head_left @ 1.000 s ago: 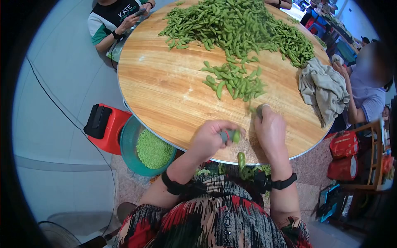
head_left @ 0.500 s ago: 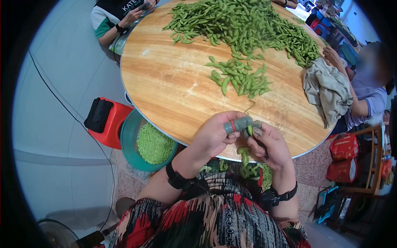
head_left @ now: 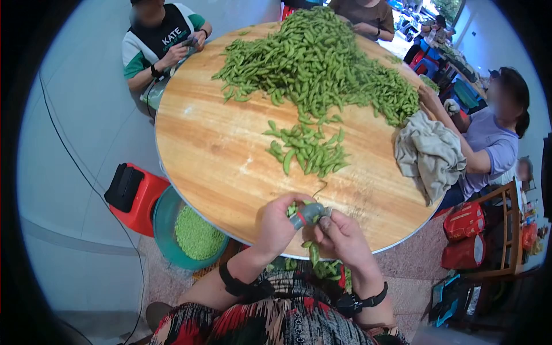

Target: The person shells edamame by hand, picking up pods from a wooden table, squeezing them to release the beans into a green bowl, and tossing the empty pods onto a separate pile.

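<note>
Green soybean pods (head_left: 292, 208) are held in the curled left hand (head_left: 276, 227), whose covered finger (head_left: 299, 218) is met by the right hand (head_left: 348, 236). The right fingers are drawn in narrowly; whether a pod is pinched between them cannot be told. Another pod (head_left: 313, 253) is seen just beneath them, at the rim of the round wooden desk (head_left: 201, 149).

Beans could be lost over that rim, since the hands are held so near it and the basin (head_left: 163, 244) is set off to the left, apart from them. The pods in the left palm could be dropped if the grip is loosened while a husk is being pressed. A fingertip could also be nipped where the hands are crowded together.

Compared with the frame a second earlier, the hands are now brought together rather than held apart. More of the co-worker (head_left: 362, 17) beyond the large heap (head_left: 322, 57) is shown, as the view is shifted. The small pile (head_left: 310, 149) is left much the same.
</note>
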Demonstrator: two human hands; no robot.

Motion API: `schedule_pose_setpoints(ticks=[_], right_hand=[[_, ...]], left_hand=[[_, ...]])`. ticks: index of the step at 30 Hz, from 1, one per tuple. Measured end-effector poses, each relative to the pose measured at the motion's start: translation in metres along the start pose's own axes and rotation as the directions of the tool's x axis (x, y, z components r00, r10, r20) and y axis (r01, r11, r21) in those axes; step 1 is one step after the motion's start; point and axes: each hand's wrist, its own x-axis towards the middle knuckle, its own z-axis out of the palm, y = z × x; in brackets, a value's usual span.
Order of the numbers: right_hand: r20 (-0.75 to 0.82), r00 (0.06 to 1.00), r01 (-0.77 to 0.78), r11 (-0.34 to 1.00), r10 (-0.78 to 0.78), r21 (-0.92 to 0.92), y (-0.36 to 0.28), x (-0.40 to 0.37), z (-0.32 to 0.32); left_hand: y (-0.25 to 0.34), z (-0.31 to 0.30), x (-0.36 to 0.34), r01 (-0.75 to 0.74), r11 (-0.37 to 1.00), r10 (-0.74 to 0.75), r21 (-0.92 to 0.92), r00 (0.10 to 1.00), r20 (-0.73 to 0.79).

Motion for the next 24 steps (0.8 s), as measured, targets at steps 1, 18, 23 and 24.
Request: schedule_pose_setpoints(ticks=[1, 18, 23, 24], right_hand=[[-0.048, 0.994, 0.102, 0.995, -0.102, -0.004, 0.006, 0.004, 0.004], [-0.068, 0.996, 0.058, 0.996, -0.063, -0.069, -0.002, 0.007, -0.007], [0.033, 0.992, -0.129, 0.929, 0.126, 0.347, -0.005, 0.011, -0.016], [0.032, 0.991, -0.136, 0.970, 0.132, 0.201, -0.008, 0.010, -0.018]], left_hand=[[0.002, 0.000, 0.000, 0.054, 0.993, -0.047, -0.108, 0.997, 0.068], [-0.003, 0.003, 0.006, 0.026, 0.995, -0.013, -0.094, 0.991, 0.137], [-0.003, -0.006, 0.005, 0.039, 0.994, -0.025, -0.103, 0.991, 0.133], [0.000, -0.008, 0.003, 0.119, 0.965, -0.074, -0.234, 0.978, 0.193]])
